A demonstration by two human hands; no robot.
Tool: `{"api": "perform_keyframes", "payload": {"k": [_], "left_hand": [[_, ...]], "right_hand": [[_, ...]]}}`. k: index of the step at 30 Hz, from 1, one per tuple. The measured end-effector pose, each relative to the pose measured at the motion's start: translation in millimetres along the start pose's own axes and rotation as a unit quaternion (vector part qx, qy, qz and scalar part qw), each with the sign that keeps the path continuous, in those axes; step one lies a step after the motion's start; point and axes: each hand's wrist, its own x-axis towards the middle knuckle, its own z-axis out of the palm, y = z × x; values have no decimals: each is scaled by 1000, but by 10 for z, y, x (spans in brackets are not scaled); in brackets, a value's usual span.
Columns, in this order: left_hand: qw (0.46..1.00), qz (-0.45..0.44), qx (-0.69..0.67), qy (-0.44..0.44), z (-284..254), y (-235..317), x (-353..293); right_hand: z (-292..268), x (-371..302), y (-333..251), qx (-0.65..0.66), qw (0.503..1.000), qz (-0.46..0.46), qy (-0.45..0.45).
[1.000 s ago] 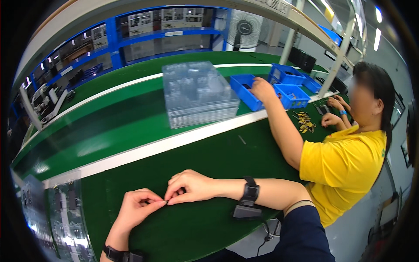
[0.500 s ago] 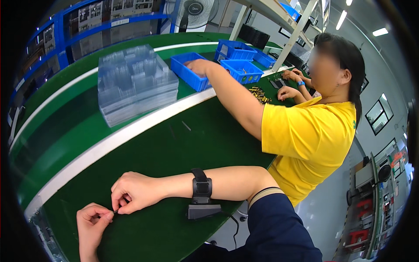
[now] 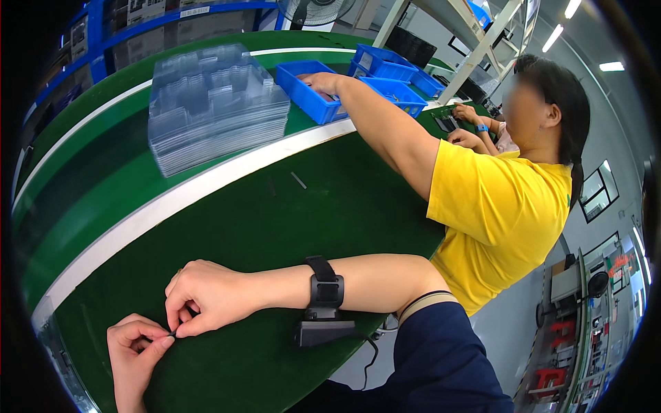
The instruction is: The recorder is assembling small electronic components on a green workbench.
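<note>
My right hand [image 3: 210, 297] reaches in from the right over the green tabletop [image 3: 261, 358], its thumb and index finger pinched together. Just left of it and nearer, my left hand [image 3: 134, 354] also pinches, its fingertips meeting those of the right. Between the two sets of fingertips sits a tiny dark piece, too small to name. A black strap with a dark box-shaped device [image 3: 325, 303] is worn on my right forearm, and a cable hangs from it.
Beyond the white rail [image 3: 172, 206] stands a stack of clear plastic trays [image 3: 213, 113]. A co-worker in yellow [image 3: 499, 213] reaches into a blue bin [image 3: 292, 86]; more blue bins [image 3: 385, 65] stand behind. Two thin strips [image 3: 298, 180] lie on the tabletop.
My pinched hands have shifted slightly left in the picture, still meeting at the fingertips. The view has tilted a little, moving the surroundings. The co-worker's hand stays in the blue bin.
</note>
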Motion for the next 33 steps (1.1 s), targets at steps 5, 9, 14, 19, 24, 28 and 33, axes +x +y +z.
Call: {"api": "perform_keyframes", "payload": {"k": [5, 9, 14, 19, 24, 28, 33], "left_hand": [[1000, 1, -9, 2, 3, -5, 6], [1000, 7, -23, 4, 3, -26, 3], [1000, 3, -22, 1, 11, 15, 6], [1000, -2, -13, 2, 3, 9, -1], [1000, -4, -18, 3, 10, -5, -2], [1000, 15, -9, -17, 14, -8, 27], [1000, -15, 10, -11, -30, 34, -10]], "right_hand": [[5, 9, 24, -4, 1000, 2, -4], [1, 16, 21, -6, 1000, -2, -6], [1, 17, 29, -9, 1000, -5, -6], [10, 25, 36, -23, 1000, -10, -9], [13, 19, 34, -17, 1000, -8, -7], [-2, -2, 37, -27, 999, -20, 7], [40, 28, 58, -23, 999, -29, 14]]}}
